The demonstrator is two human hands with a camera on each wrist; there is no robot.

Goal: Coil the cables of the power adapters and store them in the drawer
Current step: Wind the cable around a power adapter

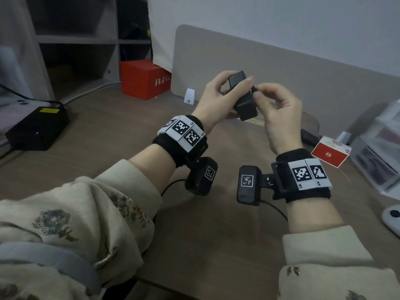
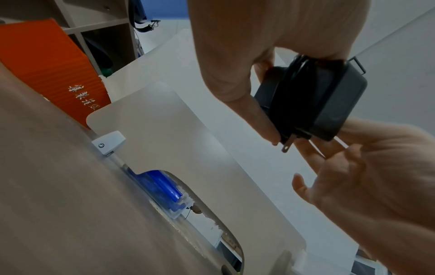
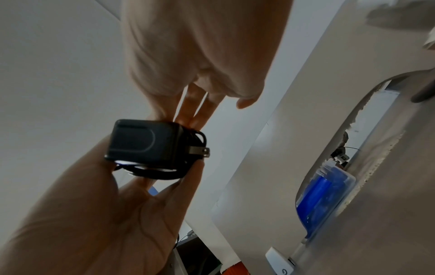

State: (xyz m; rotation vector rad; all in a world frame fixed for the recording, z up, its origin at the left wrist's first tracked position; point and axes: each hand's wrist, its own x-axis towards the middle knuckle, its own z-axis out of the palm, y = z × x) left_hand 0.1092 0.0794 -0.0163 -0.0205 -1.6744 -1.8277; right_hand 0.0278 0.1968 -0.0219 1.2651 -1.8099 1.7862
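Adapter: black power adapter (image 1: pixel 243 98), cable (image 2: pixel 294 89) wound round it, held above desk (image 1: pixel 108 131).
L hand (image 1: pixel 218 94): fingers curled round adapter.
R hand (image 1: pixel 279 111): pinching adapter's edge.
Containers: clear plastic drawers (image 1: pixel 381 152) at desk's right, contents blurred.

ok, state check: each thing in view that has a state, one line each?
power adapter: held above the desk in both hands, prongs folded out
cable: black, wound around the adapter body
left hand: grips the adapter
right hand: pinches at the adapter's side, where the cable runs
black box: on the desk at left, blue light on
red box: closed, at the desk's back edge
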